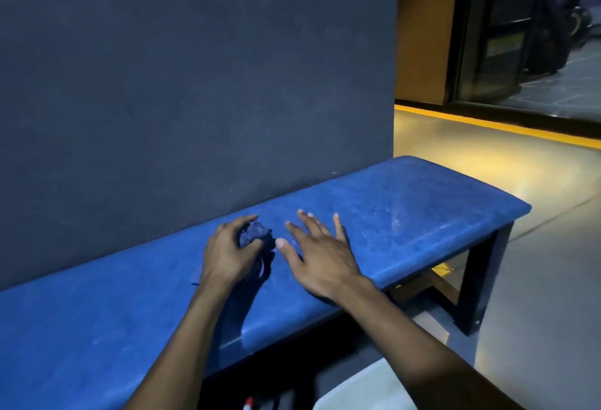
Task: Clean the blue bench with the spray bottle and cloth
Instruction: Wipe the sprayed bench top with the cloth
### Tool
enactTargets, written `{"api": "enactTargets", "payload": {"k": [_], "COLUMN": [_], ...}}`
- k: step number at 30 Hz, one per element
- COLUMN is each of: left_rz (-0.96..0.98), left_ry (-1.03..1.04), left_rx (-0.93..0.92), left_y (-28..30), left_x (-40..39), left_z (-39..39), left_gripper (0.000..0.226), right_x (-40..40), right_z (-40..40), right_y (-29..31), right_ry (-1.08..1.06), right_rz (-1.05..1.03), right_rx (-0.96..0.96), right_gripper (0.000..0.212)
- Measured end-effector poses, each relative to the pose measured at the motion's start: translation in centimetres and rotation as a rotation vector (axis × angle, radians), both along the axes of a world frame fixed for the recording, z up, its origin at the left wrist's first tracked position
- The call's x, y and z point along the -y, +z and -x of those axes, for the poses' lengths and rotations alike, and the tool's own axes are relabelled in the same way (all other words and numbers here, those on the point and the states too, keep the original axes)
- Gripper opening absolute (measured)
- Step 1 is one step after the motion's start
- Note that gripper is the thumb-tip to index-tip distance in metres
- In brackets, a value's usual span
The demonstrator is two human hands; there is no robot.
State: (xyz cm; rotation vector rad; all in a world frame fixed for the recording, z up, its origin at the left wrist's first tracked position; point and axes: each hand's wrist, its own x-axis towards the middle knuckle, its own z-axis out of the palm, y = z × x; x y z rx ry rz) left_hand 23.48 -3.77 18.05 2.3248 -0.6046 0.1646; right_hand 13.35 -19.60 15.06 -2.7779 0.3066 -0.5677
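The blue bench runs from the lower left to the middle right, set against a dark wall. Its top is scuffed and carries pale specks near the right end. My left hand grips a bunched dark blue cloth on the bench top, close to the wall. My right hand lies just to the right of the cloth with straight, spread fingers over the bench top, holding nothing. At the bottom edge a small red and white tip shows below the bench; what it is cannot be told.
The dark wall stands right behind the bench. The bench's black leg frame stands at the right end on a grey floor. A yellow floor strip and a glass door lie at the back right. A pale object sits under the bench front.
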Motion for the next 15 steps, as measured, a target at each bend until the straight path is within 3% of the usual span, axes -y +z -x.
{"api": "enactTargets", "payload": {"k": [4, 7, 10, 15], "left_rz": [0.125, 0.009, -0.155, -0.156], "left_ry": [-0.087, -0.248, -0.306, -0.281], "left_rx": [0.002, -0.008, 0.030, 0.054], "left_y": [0.6, -0.6, -1.8, -1.7], "left_x": [5.2, 9.6, 12.7, 15.4], "left_z": [0.1, 0.5, -0.2, -0.8], "left_gripper": [0.059, 0.063, 0.058, 0.051], "right_x": [8.5, 14.1, 15.3, 15.2], "right_z": [1.6, 3.5, 3.9, 3.4], "right_y": [0.6, -1.0, -2.5, -2.4], "right_ry": [-0.273, -0.444, -0.440, -0.446], "right_rz": [0.015, -0.006, -0.024, -0.009], "right_rx": [-0.051, -0.157, -0.193, -0.173], "right_gripper": [0.066, 0.069, 0.065, 0.063]}}
